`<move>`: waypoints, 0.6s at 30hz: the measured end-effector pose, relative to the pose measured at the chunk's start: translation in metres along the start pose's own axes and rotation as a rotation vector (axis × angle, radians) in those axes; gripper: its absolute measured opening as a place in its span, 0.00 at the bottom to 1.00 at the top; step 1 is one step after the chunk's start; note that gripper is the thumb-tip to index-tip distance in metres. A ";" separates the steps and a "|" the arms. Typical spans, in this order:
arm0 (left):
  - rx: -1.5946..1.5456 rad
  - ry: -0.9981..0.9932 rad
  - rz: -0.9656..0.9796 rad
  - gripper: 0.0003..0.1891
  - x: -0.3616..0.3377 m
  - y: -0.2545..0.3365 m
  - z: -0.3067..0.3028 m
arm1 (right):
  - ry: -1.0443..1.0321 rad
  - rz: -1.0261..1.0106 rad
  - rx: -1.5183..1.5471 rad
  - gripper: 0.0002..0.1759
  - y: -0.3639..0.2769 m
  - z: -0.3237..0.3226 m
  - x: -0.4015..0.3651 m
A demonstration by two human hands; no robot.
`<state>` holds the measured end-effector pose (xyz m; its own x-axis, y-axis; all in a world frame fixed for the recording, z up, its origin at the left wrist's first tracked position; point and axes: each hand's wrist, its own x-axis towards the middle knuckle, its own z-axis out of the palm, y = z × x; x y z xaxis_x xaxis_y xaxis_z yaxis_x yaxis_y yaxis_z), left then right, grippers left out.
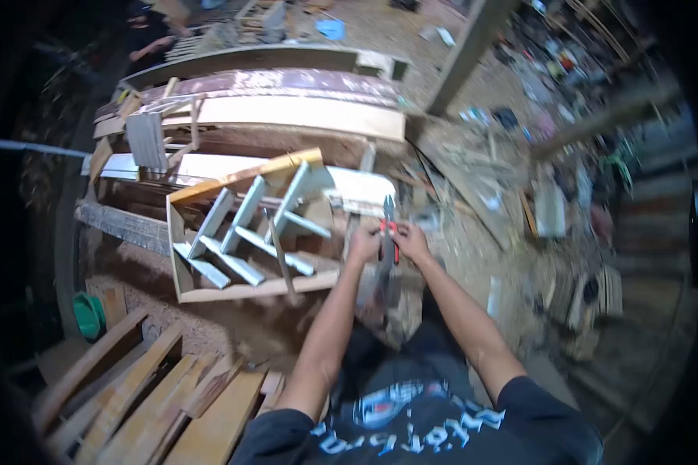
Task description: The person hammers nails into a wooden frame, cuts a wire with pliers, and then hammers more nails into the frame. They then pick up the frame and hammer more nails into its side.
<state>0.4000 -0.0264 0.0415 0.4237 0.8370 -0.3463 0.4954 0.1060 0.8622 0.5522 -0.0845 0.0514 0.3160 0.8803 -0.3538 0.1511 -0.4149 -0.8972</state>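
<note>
Both my hands meet in front of my chest on a pair of pliers (388,213) with red handles and dark jaws pointing away from me. My left hand (362,242) grips the left side of the handles; my right hand (411,240) closes on the right side. A dark strip hangs down below the handles between my hands; I cannot tell what it is. Just left of my hands lies a wooden frame (244,232) holding several pale grey slats set at angles.
Long boards and planks (287,108) are stacked behind the frame. Wooden slats (155,395) lie at lower left beside a green container (89,314). Sawdust and scraps cover the ground (481,225). A post (469,50) rises at upper right. Another person (151,35) is at far top left.
</note>
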 end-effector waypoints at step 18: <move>-0.002 0.685 -0.014 0.11 0.100 -0.026 0.106 | 0.340 -0.097 0.093 0.13 0.148 -0.032 0.110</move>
<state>0.5097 -0.0023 -0.0546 -0.1582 0.9863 -0.0460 0.4958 0.1197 0.8601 0.6398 -0.0560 -0.1117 0.6002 0.7811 -0.1723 0.1144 -0.2970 -0.9480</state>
